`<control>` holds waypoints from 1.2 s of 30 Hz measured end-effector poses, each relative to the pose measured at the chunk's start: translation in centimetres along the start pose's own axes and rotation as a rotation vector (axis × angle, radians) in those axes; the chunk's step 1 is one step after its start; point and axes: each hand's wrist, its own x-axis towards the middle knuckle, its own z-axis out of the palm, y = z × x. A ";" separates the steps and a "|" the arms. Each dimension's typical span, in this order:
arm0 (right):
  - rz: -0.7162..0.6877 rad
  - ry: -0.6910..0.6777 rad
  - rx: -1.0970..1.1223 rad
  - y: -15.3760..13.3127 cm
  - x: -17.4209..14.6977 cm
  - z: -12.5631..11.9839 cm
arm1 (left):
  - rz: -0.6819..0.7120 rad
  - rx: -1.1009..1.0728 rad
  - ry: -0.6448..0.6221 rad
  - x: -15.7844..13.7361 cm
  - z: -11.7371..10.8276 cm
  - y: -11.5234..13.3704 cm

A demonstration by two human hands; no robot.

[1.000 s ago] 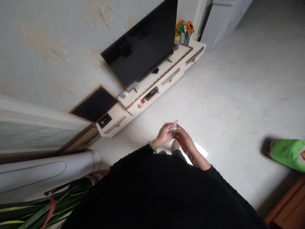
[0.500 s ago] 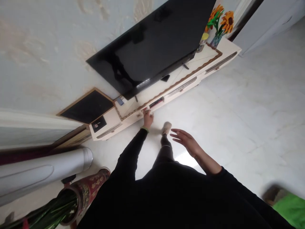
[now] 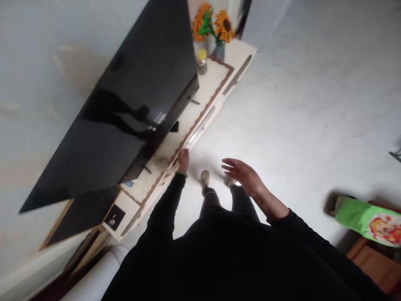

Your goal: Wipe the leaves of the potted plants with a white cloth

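Observation:
My left hand (image 3: 183,161) is at the front edge of the long cream TV cabinet (image 3: 114,223), near its middle. Its fingers look curled in, and blur hides what they hold or touch. A brown scalloped border runs along the cabinet top just by this hand. My right hand (image 3: 240,173) hangs over the pale floor with its fingers stretched out and nothing in it.
A large black television (image 3: 125,96) stands on the cabinet. Beyond it are a yellow-lidded jar (image 3: 202,62) and a vase (image 3: 219,51) of orange artificial sunflowers (image 3: 224,26). A dark framed panel (image 3: 84,215) leans at the near end. A green printed cloth (image 3: 354,215) lies at right.
My view has turned and come nearer the cabinet, and both feet now show. My left hand stays at the cabinet front; the dark slot beside it no longer shows. My right hand remains outstretched.

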 end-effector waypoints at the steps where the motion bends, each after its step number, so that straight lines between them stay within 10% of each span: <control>1: -0.020 0.043 0.059 -1.5 1.0 -1.2 | -0.003 -0.027 -0.048 -0.1 3.6 2.5; 8: -0.319 0.207 0.225 -15.1 6.3 -14.0 | 0.185 -0.463 -0.709 -2.6 23.7 22.2; 13: -0.366 0.084 -0.166 -27.0 8.4 -21.0 | 0.269 -0.307 -0.956 0.7 30.7 33.0; 24: -0.425 -0.471 -0.853 -58.2 23.0 -32.1 | 0.601 -0.218 -0.947 15.8 42.4 51.0; 36: -0.626 0.136 -0.620 -81.2 27.4 -58.4 | 0.855 0.186 -1.793 32.9 79.7 85.4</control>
